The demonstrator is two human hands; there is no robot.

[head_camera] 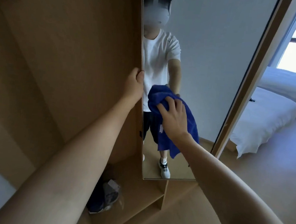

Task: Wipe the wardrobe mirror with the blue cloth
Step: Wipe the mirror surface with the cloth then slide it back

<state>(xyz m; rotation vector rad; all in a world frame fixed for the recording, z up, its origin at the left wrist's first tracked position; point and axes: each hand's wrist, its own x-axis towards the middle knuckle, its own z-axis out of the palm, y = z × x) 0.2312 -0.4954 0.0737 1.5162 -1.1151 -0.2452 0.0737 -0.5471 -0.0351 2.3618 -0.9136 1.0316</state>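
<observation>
Right hand point(173, 119) presses the bunched blue cloth point(164, 99) against the mirror point(208, 63) mid-height, fingers spread – cloth tail hangs down. Left hand point(134, 83) grips the mirror's left edge. Bed point(265, 120) beyond right edge.

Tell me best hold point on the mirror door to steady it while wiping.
Probably the door's free left edge, at mid-height, from the left. It is thin enough to wrap, and the left hand grips there while the right hand presses the blue cloth on the glass.
</observation>
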